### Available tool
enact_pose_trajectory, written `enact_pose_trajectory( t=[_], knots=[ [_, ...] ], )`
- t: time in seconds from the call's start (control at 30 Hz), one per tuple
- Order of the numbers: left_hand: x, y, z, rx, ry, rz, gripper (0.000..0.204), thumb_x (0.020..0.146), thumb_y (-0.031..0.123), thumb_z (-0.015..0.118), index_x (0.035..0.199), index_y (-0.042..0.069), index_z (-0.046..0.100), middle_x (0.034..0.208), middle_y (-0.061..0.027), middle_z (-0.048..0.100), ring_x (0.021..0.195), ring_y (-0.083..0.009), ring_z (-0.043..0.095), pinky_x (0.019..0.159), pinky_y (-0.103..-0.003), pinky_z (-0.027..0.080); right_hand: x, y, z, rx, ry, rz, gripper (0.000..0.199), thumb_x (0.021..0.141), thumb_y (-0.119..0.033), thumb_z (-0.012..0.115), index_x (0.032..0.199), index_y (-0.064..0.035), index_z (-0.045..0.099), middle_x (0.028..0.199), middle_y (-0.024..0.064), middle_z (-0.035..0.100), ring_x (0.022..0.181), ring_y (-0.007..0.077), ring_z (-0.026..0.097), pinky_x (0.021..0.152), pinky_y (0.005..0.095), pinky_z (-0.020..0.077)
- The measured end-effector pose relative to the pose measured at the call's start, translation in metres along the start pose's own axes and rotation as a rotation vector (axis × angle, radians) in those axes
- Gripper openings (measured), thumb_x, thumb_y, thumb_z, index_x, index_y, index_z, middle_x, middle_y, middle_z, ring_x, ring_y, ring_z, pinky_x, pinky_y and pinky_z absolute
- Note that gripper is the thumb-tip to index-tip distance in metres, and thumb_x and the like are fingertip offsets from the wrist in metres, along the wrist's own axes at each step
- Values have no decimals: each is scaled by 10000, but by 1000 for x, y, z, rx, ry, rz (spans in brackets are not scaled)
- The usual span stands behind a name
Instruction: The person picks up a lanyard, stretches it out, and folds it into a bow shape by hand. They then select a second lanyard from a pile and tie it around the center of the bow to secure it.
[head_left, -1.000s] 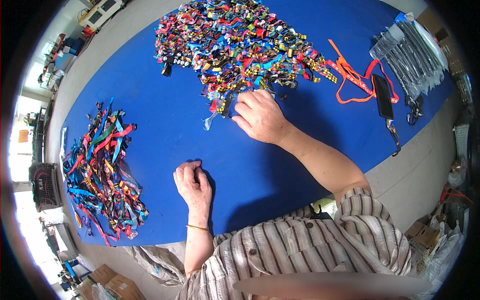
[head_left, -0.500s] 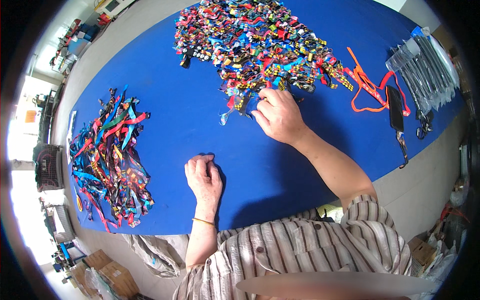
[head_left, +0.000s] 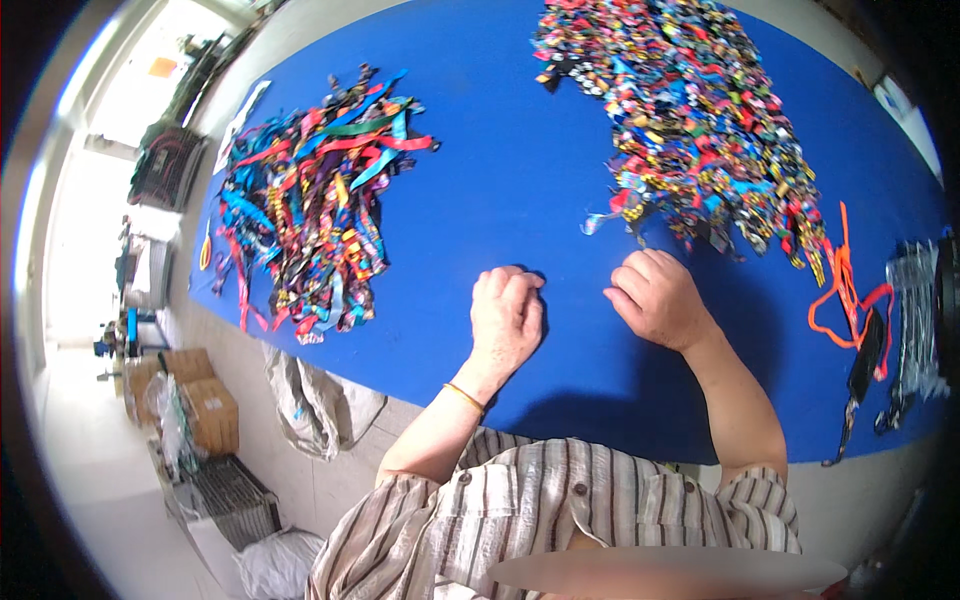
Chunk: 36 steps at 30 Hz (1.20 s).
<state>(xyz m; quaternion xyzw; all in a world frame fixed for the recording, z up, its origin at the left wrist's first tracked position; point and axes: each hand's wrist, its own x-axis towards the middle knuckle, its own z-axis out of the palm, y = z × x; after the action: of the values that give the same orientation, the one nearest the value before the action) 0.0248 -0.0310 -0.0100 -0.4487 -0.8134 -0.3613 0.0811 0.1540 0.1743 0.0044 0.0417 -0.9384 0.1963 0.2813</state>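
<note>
My left hand (head_left: 507, 315) rests on the blue tabletop (head_left: 480, 140), its fingers curled under. Whatever they enclose, if anything, is hidden. To its right my right hand (head_left: 657, 297) is closed, just short of the near edge of a large mass of looped, multicoloured fabric strips (head_left: 690, 120). Its palm and fingertips are turned from view, and no strip trails out of it. A second heap of long, loose ribbon strips (head_left: 310, 220), in blue, red, green and patterned cloth, lies on the left side of the table.
At the right edge lie an orange strap (head_left: 845, 290), a dark flat phone-like object (head_left: 866, 355) on a cord, and clear plastic packages (head_left: 915, 310). Cardboard boxes (head_left: 205, 405), a wire crate (head_left: 235, 495) and a pale sack (head_left: 305, 405) stand on the floor at left.
My right hand has drawn back toward me from the edge of the strip mass and sits nearer my left hand. The view has turned left, so everything appears shifted right.
</note>
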Motion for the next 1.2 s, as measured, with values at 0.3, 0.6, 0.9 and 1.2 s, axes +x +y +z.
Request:
enact_pose_trajectory(
  t=[0.3, 0.6, 0.9, 1.2],
  knots=[
    [-3, 0, -3, 20, -25, -28, 178, 754, -30, 619, 907, 55, 651, 945, -118, 616, 865, -307, 579, 777, -401, 475, 4, -3, 1, 129, -55, 99, 158, 788, -96, 717, 758, -60, 566, 769, 96, 528, 717, 298, 562, 666, 401, 463],
    [0, 1, -6, 7, -34, -41, 161, 768, -24, 608, 906, 52, 643, 921, -109, 606, 866, -300, 573, 777, -400, 468, 5, -1, 0, 172, -36, 112, 151, 793, -75, 716, 761, -55, 570, 749, 93, 535, 713, 297, 570, 656, 404, 465],
    [-2, -1, -3, 20, -32, -40, 154, 775, -20, 608, 906, 54, 641, 920, -104, 612, 857, -296, 573, 772, -397, 465, 3, 1, 1, 220, -13, 126, 136, 774, -48, 729, 788, -46, 594, 764, 88, 565, 716, 288, 582, 660, 405, 473],
    [2, -10, -13, -134, -29, -138, 142, 808, -33, 590, 926, 24, 646, 921, -115, 626, 870, -278, 614, 777, -364, 502, 2, 1, 0, 230, 10, 119, 138, 777, -41, 724, 776, -45, 586, 765, 88, 565, 714, 285, 580, 654, 399, 468]
  ],
)
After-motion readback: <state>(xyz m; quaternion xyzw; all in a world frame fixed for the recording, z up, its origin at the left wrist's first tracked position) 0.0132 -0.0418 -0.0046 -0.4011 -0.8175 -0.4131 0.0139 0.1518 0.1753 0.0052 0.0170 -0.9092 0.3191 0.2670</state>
